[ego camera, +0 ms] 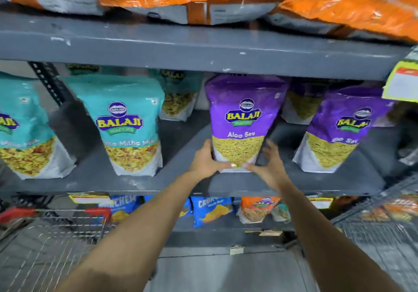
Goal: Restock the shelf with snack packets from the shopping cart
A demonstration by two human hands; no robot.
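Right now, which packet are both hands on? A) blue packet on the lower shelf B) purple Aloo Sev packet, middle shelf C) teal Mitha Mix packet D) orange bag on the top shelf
B: the left hand and right hand bracket the base of the purple Aloo Sev packet standing upright on the middle shelf.

The shelf (pixel 203 49) is seen as grey painted metal, chipped and matt; the purple packet (pixel 242 119) is glossy plastic; the cart (pixel 56 242) is bare wire

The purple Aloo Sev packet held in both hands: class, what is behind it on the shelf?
The purple Aloo Sev packet hides whatever stands directly behind it. To its right, another purple packet shows further back; to its left, a teal packet.
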